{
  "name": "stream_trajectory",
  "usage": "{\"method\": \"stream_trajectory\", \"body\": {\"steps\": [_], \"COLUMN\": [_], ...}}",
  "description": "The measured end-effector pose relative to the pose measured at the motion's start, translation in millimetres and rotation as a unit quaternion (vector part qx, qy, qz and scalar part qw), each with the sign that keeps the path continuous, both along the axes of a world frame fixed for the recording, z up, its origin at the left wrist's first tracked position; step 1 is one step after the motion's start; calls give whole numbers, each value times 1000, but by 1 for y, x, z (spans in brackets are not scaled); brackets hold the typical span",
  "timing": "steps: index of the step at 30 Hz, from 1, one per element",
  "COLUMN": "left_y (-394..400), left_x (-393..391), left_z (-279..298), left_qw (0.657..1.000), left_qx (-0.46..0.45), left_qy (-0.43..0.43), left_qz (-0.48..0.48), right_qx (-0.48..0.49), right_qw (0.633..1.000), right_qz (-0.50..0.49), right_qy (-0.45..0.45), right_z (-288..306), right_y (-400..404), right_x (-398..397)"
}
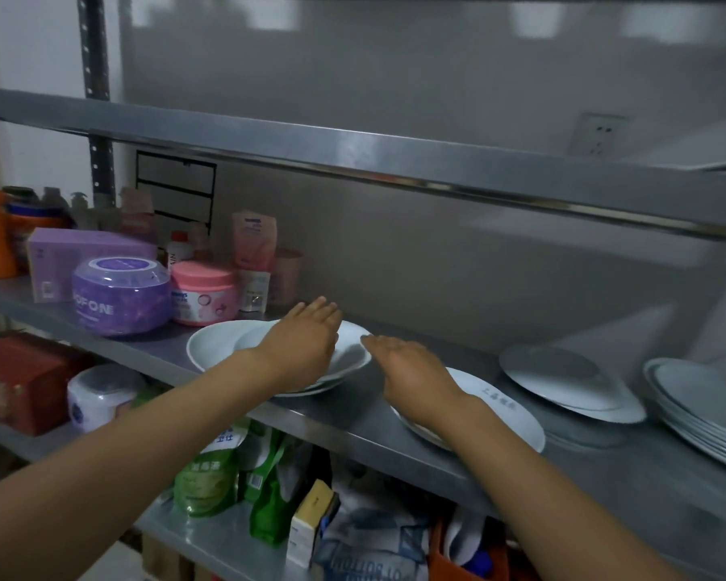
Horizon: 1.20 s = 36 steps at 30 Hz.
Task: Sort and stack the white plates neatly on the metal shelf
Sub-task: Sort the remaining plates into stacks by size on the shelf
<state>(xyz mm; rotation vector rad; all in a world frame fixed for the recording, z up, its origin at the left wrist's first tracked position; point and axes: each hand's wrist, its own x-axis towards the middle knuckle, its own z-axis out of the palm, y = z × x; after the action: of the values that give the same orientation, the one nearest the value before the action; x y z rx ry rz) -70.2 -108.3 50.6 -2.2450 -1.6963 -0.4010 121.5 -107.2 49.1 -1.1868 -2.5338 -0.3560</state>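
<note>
Several white plates lie on the middle metal shelf. A small pile of plates sits left of centre, and my left hand lies flat on top of it, fingers stretched toward the back wall. My right hand hovers palm down just right of that pile, over the near end of an oval plate with grey lettering. Neither hand grips anything. Further right lie two overlapping plates and a taller stack of plates at the frame's edge.
Jars, tubes and boxes crowd the shelf's left end: a purple jar, a pink jar, a purple box. An upper shelf overhangs closely. The lower shelf holds green pouches and boxes.
</note>
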Motion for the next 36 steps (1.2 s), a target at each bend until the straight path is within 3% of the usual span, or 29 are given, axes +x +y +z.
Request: {"method": "stream_trajectory", "body": {"steps": [7, 14, 20, 23, 27, 36], "left_y": [16, 32, 45, 47, 59, 97], "left_x": [66, 145, 210, 240, 274, 334], "left_z": [2, 7, 13, 15, 15, 2], "left_qw": [998, 990, 978, 969, 970, 969], "left_qx": [-4, 5, 27, 23, -24, -116], "left_qy": [29, 21, 49, 83, 68, 88], "left_qz": [-51, -139, -202, -232, -232, -198], "right_qx": [25, 58, 116, 131, 121, 96], "right_qw": [994, 960, 937, 923, 873, 862], "right_qz": [-93, -222, -297, -312, -344, -343], "right_qy": [59, 159, 146, 183, 323, 362], "right_z": [3, -20, -52, -59, -63, -66], "right_y": [4, -1, -2, 1, 8, 8], "right_x": [86, 184, 245, 265, 269, 272]}}
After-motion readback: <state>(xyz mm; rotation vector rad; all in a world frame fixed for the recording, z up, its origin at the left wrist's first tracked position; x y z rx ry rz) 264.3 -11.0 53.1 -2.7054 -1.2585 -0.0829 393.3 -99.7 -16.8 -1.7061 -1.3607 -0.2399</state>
